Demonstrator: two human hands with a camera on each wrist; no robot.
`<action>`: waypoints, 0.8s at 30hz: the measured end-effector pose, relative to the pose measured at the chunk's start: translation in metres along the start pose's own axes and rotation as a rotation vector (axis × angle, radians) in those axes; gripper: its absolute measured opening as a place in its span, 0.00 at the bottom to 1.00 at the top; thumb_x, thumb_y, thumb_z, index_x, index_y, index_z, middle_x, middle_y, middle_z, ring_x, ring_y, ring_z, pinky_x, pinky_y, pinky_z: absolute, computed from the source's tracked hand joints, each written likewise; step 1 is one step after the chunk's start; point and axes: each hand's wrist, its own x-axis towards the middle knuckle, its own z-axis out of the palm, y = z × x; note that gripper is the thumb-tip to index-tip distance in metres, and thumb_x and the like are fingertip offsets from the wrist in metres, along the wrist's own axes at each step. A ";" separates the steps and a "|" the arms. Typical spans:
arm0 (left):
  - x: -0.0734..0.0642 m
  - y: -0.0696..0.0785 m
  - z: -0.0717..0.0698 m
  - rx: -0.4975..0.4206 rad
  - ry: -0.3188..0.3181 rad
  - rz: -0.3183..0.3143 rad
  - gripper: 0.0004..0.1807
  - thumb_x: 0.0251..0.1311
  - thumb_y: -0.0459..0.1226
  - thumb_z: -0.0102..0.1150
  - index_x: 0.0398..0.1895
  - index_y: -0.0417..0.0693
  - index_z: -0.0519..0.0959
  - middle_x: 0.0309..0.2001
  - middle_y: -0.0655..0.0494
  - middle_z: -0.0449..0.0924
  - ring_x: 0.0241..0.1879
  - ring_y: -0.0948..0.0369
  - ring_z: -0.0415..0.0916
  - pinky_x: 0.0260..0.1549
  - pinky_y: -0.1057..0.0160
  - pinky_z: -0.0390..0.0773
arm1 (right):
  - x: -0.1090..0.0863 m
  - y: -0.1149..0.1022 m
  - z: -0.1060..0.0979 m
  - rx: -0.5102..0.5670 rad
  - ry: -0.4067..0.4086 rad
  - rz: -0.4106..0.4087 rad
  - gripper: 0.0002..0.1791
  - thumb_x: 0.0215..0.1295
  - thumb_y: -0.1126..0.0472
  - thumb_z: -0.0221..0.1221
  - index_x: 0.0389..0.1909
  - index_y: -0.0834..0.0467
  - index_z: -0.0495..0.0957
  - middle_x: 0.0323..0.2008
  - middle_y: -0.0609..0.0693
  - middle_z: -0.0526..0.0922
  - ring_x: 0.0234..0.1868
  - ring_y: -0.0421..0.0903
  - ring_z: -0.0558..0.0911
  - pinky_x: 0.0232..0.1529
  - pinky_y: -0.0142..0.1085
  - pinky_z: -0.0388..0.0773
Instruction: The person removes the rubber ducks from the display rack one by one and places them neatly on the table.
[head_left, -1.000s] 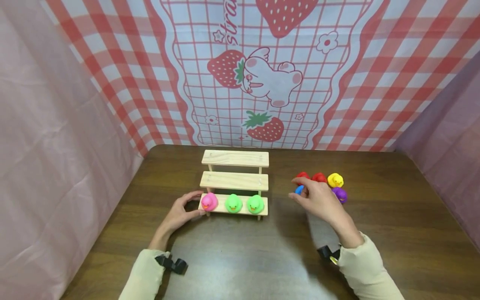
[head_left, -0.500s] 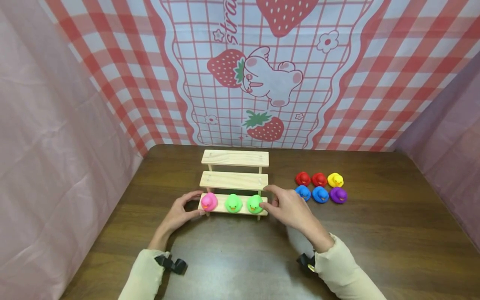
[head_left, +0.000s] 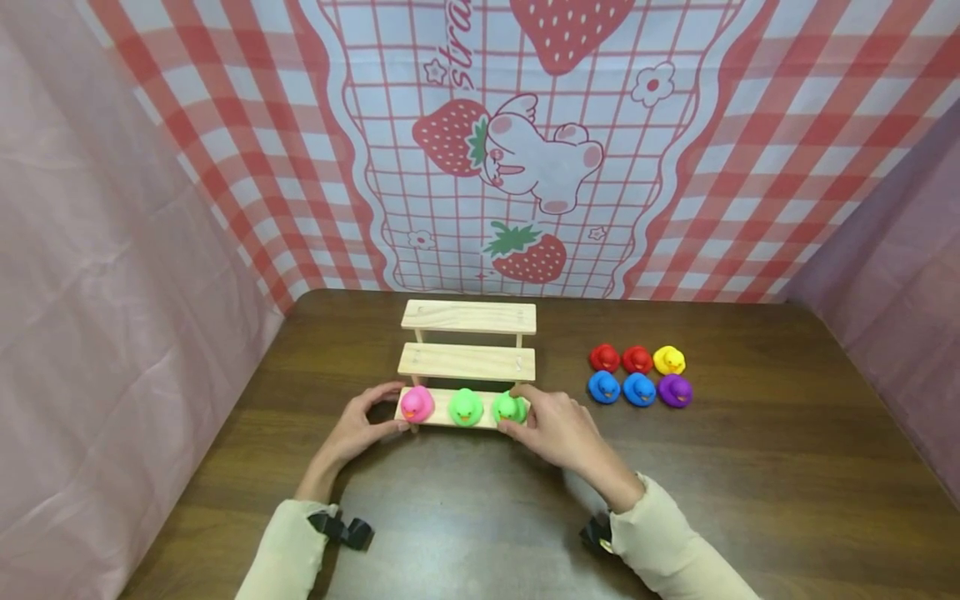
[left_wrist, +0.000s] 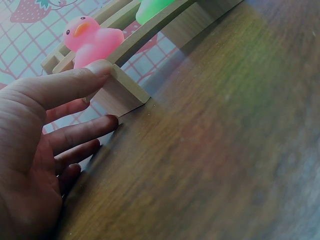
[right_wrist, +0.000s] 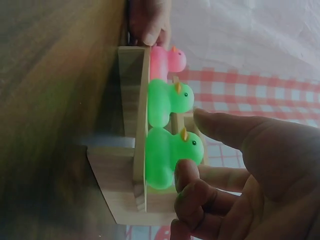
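Left hand point(head_left: 365, 422): holding wooden stand point(head_left: 467, 362) by its left end;
Right hand point(head_left: 557, 431): moved leftward; grip wide around right green duck point(head_left: 506, 407), contact hard to confirm;
Duck position: on lowest step point(head_left: 442, 410); now within grasp.

From where I stand, I can read only one text: the red letters "stra" point(head_left: 460, 46) on the cloth point(head_left: 525, 150). They are turned on their side, running upward, and the head view's upper edge cuts the word there.
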 end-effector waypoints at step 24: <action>0.000 0.001 0.001 -0.004 -0.007 -0.004 0.32 0.52 0.31 0.73 0.63 0.39 0.76 0.52 0.40 0.84 0.58 0.53 0.75 0.65 0.57 0.64 | -0.003 -0.001 0.003 -0.054 0.098 -0.044 0.20 0.59 0.47 0.70 0.47 0.53 0.82 0.13 0.39 0.73 0.15 0.34 0.70 0.18 0.32 0.65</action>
